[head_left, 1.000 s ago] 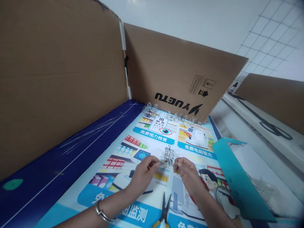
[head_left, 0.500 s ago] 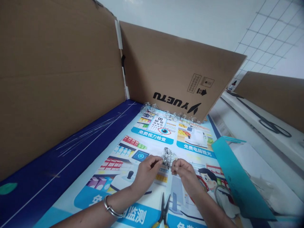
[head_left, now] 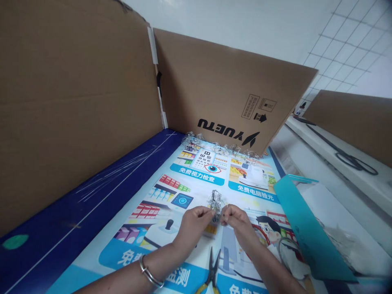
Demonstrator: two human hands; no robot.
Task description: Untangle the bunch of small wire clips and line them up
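Note:
A small tangled ornament of thin silvery wire with clear and dark bits (head_left: pixel 214 201) is between my two hands, over the printed mat. My left hand (head_left: pixel 195 224), with a metal bangle on its wrist, pinches the ornament's left edge. To its right, my right hand (head_left: pixel 237 219) is closed in a pinch, close against the ornament; a fine wire seems to run to its fingertips, though what it holds is too small to make out clearly. Below both hands lie pliers (head_left: pixel 212 269) with yellow handles and their jaws apart.
Cardboard panels (head_left: pixel 214 81) stand at the left and back. Several similar wire pieces (head_left: pixel 226 151) lie along the back panel's foot. Loose straight wires (head_left: pixel 116 171) rest on the blue strip at left. At right are a teal box (head_left: pixel 309 228) and a roll of clear tape (head_left: pixel 289 255).
My left hand has shifted slightly right and down, closer to my right hand. The ornament has turned a little between them. My right hand has barely moved.

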